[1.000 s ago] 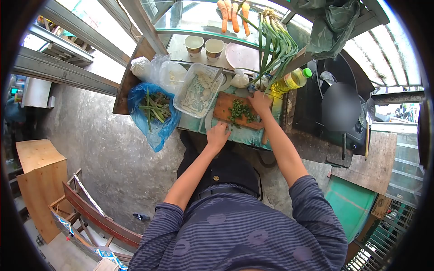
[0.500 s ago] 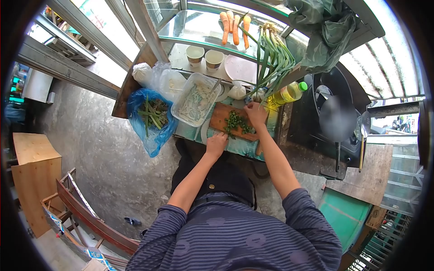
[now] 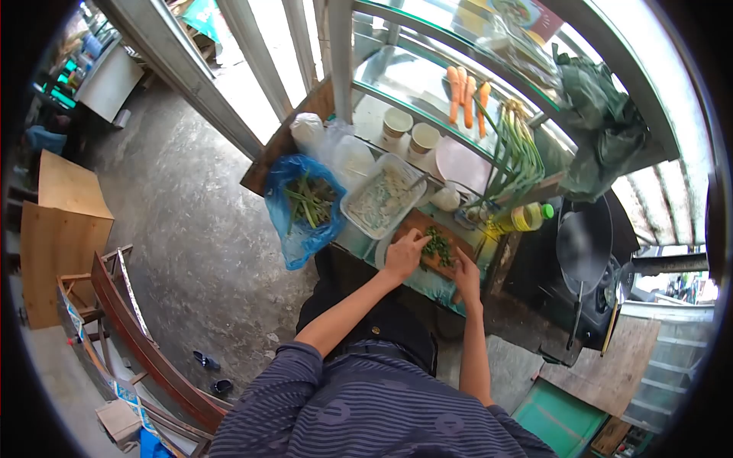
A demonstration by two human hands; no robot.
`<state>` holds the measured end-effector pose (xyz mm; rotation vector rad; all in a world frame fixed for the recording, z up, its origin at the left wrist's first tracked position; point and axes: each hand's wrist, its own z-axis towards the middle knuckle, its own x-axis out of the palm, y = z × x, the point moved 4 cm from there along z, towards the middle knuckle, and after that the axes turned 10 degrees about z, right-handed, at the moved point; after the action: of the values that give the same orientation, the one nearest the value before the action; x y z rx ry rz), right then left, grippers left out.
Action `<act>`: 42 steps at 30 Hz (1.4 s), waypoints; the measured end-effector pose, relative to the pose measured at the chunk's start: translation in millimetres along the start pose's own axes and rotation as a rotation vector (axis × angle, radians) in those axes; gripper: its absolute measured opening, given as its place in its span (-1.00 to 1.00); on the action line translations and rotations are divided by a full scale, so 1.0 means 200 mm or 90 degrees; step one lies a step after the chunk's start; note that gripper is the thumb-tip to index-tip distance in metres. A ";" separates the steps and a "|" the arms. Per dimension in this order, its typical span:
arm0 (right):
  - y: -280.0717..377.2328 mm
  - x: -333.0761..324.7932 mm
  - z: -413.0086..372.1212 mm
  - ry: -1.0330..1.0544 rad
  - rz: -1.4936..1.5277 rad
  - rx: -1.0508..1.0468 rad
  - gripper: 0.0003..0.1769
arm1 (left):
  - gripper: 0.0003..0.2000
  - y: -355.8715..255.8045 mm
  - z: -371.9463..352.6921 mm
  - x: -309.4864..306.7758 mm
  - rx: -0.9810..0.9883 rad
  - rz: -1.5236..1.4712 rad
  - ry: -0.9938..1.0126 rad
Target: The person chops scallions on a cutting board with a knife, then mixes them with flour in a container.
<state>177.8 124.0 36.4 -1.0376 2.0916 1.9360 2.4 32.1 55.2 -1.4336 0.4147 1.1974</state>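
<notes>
Chopped green leaves (image 3: 437, 244) lie in a pile on a wooden cutting board (image 3: 416, 223). From the left, my left hand (image 3: 405, 256) reaches over the board, its fingers stretched to the edge of the pile. My right hand (image 3: 467, 276) is at the board's right edge, fingers extended beside the greens. A brown handle (image 3: 456, 296) sticks out below the board, close under that hand. Up and left of the board stands a clear plastic tub (image 3: 385, 195) of pale shredded food with a utensil in it.
A blue plastic bag (image 3: 294, 248) holds green trimmings. Behind the board are two paper cups (image 3: 397, 122), a pink plate (image 3: 462, 164), scallions (image 3: 515, 156) and carrots (image 3: 469, 103). An oil bottle (image 3: 527, 217) lies slanted in view near a wok (image 3: 584, 240) on the right.
My left hand has moved up onto the board by the greens. My right hand has come down from the board's far corner to its right edge. The view has turned and shifted.
</notes>
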 end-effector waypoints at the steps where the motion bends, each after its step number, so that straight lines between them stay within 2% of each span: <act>1: 0.15 -0.02 -0.03 0.017 0.009 0.014 -0.60 | -0.79 0.03 0.01 -0.04 -0.002 -0.073 0.078; 3: 0.43 0.00 -0.06 0.095 -0.022 0.005 -0.63 | -0.75 0.11 -0.02 -0.14 -0.003 -0.222 0.238; 4: 0.58 0.05 -0.02 0.155 -0.061 -0.016 -0.65 | -0.71 0.15 0.00 -0.24 0.011 -0.206 0.318; 5: 0.69 0.13 0.03 0.213 -0.099 -0.039 -0.67 | -0.70 0.22 -0.02 -0.31 -0.018 -0.241 0.306; 7: 0.87 0.34 0.16 0.211 -0.131 -0.208 -0.70 | -0.68 0.37 -0.05 -0.44 -0.071 -0.310 0.280; 9: 0.97 0.59 0.29 0.168 -0.029 -0.340 -0.70 | -0.70 0.51 -0.10 -0.62 -0.115 -0.316 0.202; 11: 1.04 0.82 0.43 0.151 -0.069 -0.360 -0.70 | -0.72 0.64 -0.16 -0.79 -0.148 -0.323 0.127; 13: 1.06 1.01 0.51 0.184 -0.232 -0.287 -0.71 | -0.72 0.74 -0.22 -0.95 -0.168 -0.333 0.057; 14: 1.05 1.08 0.55 0.199 -0.313 -0.247 -0.71 | -0.72 0.78 -0.24 -1.02 -0.196 -0.313 0.056; 17: 0.97 1.20 0.68 0.235 -0.381 -0.263 -0.68 | -0.74 0.86 -0.23 -1.14 -0.245 -0.273 0.048; 20: 0.99 1.16 0.70 0.307 -0.270 -0.254 -0.75 | -0.76 0.91 -0.07 -1.16 -0.211 -0.266 0.038; 24: 1.10 1.04 0.67 0.248 -0.233 -0.310 -0.77 | -0.69 0.87 0.30 -1.03 -0.129 -0.213 0.067; 26: 1.11 1.04 0.64 0.273 -0.249 -0.343 -0.75 | -0.52 0.87 0.43 -0.88 -0.105 0.026 -0.060; 29: 1.11 1.07 0.53 0.345 -0.361 -0.322 -0.74 | -0.40 0.92 0.57 -0.72 -0.178 0.128 -0.003; 32: 1.04 1.06 0.51 0.331 -0.440 -0.292 -0.72 | -0.49 1.00 0.59 -0.65 -0.186 0.163 0.078; 35: 1.11 1.01 0.50 0.252 -0.407 -0.367 -0.78 | -0.56 1.08 0.52 -0.75 -0.231 0.068 0.003; 38: 1.15 1.05 0.52 0.193 -0.490 -0.466 -0.87 | -0.61 1.09 0.46 -0.84 -0.271 -0.002 0.024; 41: 1.19 1.11 0.52 0.066 -0.560 -0.571 -0.95 | -0.64 1.06 0.44 -0.87 -0.259 -0.022 0.009; 42: 1.19 1.14 0.52 0.063 -0.574 -0.578 -0.96 | -0.65 1.06 0.44 -0.86 -0.252 -0.022 -0.011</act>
<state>-161.0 117.9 101.1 -1.7829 0.4069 2.2115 -275.8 -11.9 103.5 -1.7568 0.1426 1.3110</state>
